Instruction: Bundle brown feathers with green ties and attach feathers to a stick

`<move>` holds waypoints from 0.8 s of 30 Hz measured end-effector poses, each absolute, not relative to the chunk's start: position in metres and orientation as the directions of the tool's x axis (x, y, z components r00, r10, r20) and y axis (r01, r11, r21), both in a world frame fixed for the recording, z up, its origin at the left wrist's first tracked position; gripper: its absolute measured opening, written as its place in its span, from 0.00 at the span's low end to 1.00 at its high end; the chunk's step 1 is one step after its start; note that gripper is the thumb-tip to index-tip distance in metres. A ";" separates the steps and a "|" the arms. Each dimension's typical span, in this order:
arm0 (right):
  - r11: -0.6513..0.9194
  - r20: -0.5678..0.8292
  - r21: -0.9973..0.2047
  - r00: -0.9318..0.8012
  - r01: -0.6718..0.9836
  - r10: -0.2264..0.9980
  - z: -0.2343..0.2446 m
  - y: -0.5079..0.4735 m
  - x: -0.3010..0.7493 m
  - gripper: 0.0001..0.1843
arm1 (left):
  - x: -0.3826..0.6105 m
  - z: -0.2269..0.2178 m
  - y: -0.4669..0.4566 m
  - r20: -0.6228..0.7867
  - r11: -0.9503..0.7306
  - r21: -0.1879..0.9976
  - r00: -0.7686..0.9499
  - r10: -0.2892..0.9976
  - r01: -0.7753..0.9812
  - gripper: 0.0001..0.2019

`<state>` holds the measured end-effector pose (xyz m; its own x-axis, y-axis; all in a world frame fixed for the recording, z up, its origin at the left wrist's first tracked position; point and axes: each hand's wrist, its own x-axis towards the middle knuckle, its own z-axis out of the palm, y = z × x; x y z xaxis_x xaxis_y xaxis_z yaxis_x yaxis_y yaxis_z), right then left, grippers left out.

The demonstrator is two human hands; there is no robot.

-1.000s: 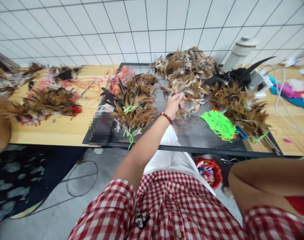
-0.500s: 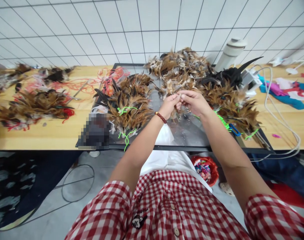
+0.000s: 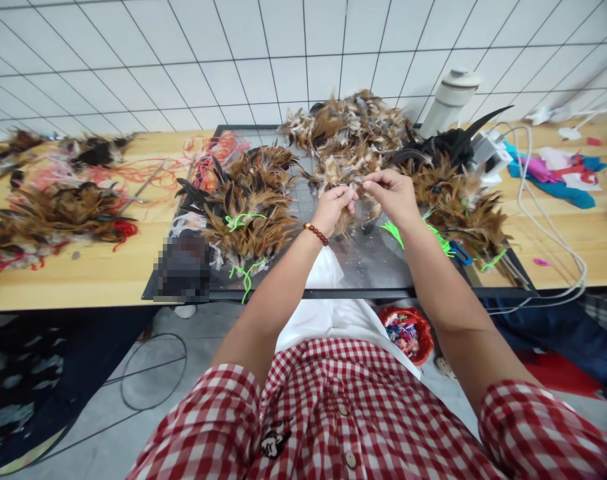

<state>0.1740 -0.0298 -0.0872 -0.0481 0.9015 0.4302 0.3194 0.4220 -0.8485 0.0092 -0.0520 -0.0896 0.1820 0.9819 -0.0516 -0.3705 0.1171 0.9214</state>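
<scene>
My left hand [image 3: 333,209], with a beaded bracelet on its wrist, is closed in a pinch above the dark board [image 3: 353,275]. What lies between its fingertips is too small to make out. Just to the right, my right hand [image 3: 395,196] has thumb and forefinger pinched at the edge of a pile of brown and white feathers [image 3: 350,137]; anything held there blends in with the pile. Bundles of brown feathers [image 3: 253,200] lie left of my hands. More brown feathers [image 3: 463,193] are at the right, beside bright green strings [image 3: 436,239].
A pale bottle [image 3: 450,100] and a white plug block [image 3: 488,155] stand behind the feathers, with white cables [image 3: 558,240] running right. A blue-handled tool [image 3: 460,253] lies near the right strings. Below the table is a red basket [image 3: 423,340] of scraps. People sit on both sides.
My hands, fingertips together before, have moved apart: the left a little down and leftward, the right staying up near the feather pile. The whole view has shifted slightly.
</scene>
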 end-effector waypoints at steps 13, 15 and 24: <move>0.458 0.161 -0.233 -0.430 0.858 0.888 -0.096 -0.042 0.175 0.14 | -0.004 -0.096 -0.034 -0.150 0.033 0.865 -0.196 0.969 -0.501 0.18; 0.434 0.124 -0.226 -0.416 0.872 0.901 -0.099 -0.041 0.173 0.12 | -0.005 -0.099 -0.032 -0.150 0.024 0.880 -0.230 0.962 -0.474 0.18; 0.176 0.142 -0.874 -0.109 0.452 0.984 -0.095 -0.034 0.171 0.06 | -0.001 -0.097 -0.037 -0.154 0.044 0.890 -0.207 0.966 -0.454 0.15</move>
